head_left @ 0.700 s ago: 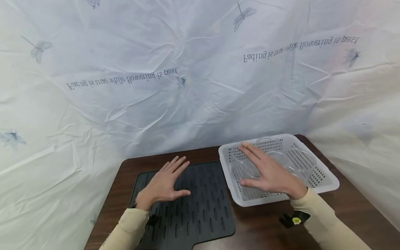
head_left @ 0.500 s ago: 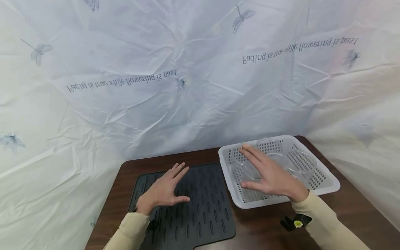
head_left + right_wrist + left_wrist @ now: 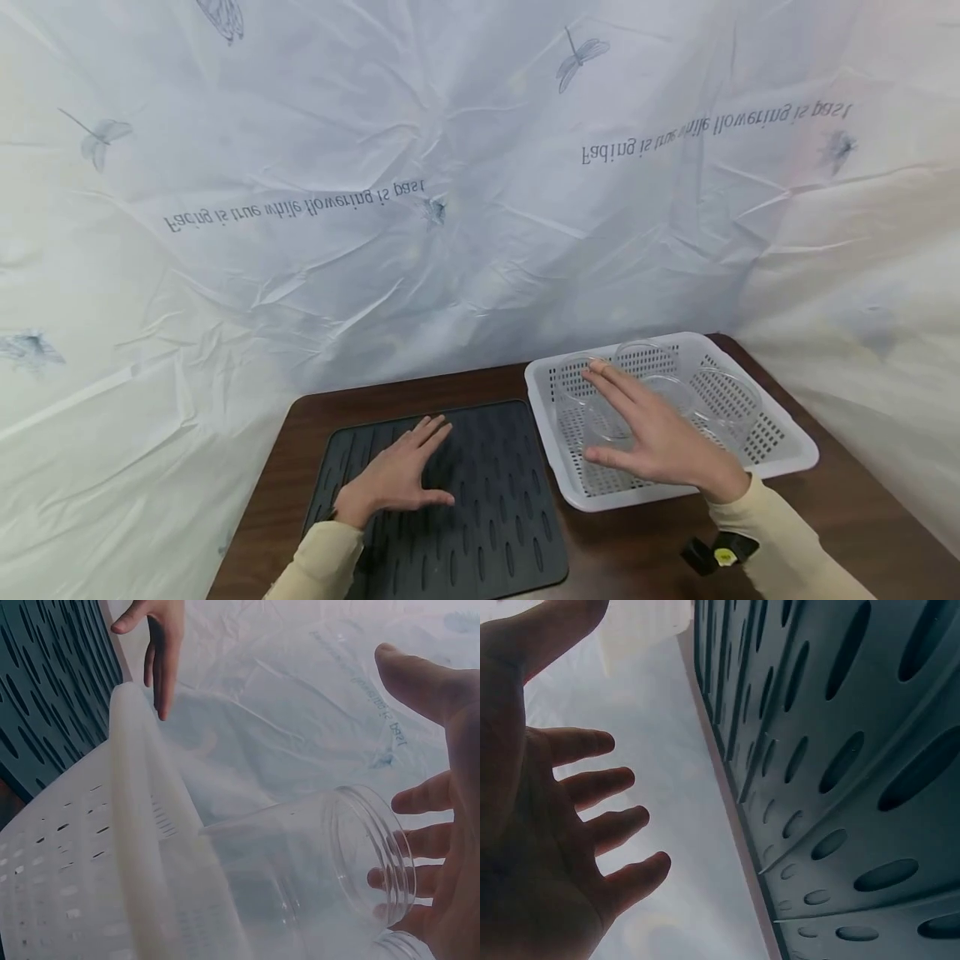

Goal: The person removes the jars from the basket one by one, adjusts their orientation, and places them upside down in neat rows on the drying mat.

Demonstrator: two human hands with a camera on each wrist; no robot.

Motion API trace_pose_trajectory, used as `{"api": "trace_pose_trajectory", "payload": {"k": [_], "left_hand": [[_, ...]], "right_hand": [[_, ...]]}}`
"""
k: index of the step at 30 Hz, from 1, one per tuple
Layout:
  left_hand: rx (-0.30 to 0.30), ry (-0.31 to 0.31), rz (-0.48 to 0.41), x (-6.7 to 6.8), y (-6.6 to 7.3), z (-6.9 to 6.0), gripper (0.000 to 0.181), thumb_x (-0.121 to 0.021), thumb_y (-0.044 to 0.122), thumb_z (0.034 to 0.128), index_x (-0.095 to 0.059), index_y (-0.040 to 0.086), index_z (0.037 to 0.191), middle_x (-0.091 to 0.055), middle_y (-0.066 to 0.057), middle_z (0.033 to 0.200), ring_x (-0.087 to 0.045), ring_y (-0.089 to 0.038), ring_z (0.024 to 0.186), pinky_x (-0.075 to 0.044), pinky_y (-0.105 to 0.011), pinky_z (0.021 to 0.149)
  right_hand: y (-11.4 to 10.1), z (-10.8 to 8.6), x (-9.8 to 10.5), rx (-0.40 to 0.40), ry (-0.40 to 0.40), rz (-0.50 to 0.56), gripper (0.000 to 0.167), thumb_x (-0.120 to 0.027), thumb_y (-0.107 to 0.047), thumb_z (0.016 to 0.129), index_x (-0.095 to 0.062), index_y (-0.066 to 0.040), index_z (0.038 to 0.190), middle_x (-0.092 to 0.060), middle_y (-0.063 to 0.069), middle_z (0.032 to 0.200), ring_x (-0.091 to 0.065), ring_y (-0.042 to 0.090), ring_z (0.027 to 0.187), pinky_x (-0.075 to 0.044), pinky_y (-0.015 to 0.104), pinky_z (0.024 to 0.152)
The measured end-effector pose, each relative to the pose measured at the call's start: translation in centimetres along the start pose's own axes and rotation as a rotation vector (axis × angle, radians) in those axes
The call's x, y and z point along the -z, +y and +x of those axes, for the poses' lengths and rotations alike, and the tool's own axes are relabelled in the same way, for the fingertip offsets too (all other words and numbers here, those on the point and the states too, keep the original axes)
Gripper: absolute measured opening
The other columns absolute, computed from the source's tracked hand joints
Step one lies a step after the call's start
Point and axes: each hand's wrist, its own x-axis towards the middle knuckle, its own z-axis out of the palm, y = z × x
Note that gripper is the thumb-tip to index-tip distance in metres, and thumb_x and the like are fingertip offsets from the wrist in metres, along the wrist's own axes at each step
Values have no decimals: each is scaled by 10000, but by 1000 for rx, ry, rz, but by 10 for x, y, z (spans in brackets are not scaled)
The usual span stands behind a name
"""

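My left hand (image 3: 397, 477) hovers over the dark ribbed mat (image 3: 487, 500), fingers spread and thumb pointing right, holding nothing. In the left wrist view that hand (image 3: 547, 795) hangs beside the mat (image 3: 840, 750) without touching it. Above the white perforated basket (image 3: 558, 454) is my right hand (image 3: 660, 433), its fingers extended and thumb apart. Several clear round containers (image 3: 731, 400) stand in the basket. The right wrist view has one clear jar (image 3: 300, 855) with a threaded rim beside the fingers of my right hand (image 3: 442, 825); whether they touch it I cannot tell.
The brown wooden table (image 3: 622, 542) carries both mat and basket, which lie side by side. A pale plastic sheet (image 3: 450, 250) with printed dragonflies and lettering hangs behind the table and along its sides. Dark straps sit at both wrists.
The whole head view has shifted, with table, basket and mat slightly lower in it. Both hands also appear lower, and my left fingers reach less far up the mat.
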Motion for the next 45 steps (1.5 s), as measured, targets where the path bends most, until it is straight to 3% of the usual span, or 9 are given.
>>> {"api": "trace_pose_trajectory", "payload": {"k": [10,17,25,40,45], "left_hand": [[4,-18,22,-13,-9,3,1058,-728,645,748,-285,112,1547,-215,-135,1612,-221,-373,1475,-296,-601,1121],[45,-70,19,-22,-14,1,1100,-720,683,728,-274,104,1550,-214,-151,1609,-213,-382,1476,-296,-602,1121],[80,-116,-20,-31,-20,0,1105,-709,692,732,-256,114,1557,-194,-136,1618,-182,-359,1489,-287,-586,1132],[85,-149,-24,-37,-25,-3,1107,-684,730,723,-284,108,1547,-221,-138,1609,-212,-369,1478,-303,-584,1121],[96,-186,-33,-40,-24,-3,1118,-697,728,710,-277,123,1551,-210,-143,1612,-195,-379,1481,-295,-599,1119]], "right_hand": [[0,-5,2,-69,-20,32,979,-768,-490,795,-249,-171,1561,-242,92,1607,-335,376,1415,-394,592,1037],[-2,-6,-1,-49,-14,19,959,-774,-495,786,-313,-113,1535,-272,101,1594,-325,356,1426,-367,592,1058],[-4,-6,-1,-65,-18,27,961,-772,-489,794,-279,-161,1551,-264,89,1597,-326,360,1422,-378,597,1042],[-5,-8,-1,-116,-28,62,959,-770,-482,803,-268,-162,1555,-237,83,1608,-292,361,1438,-360,604,1058],[-4,-10,-3,-89,-10,30,940,-772,-467,805,-294,-140,1545,-275,105,1593,-313,368,1427,-366,608,1050]]}}
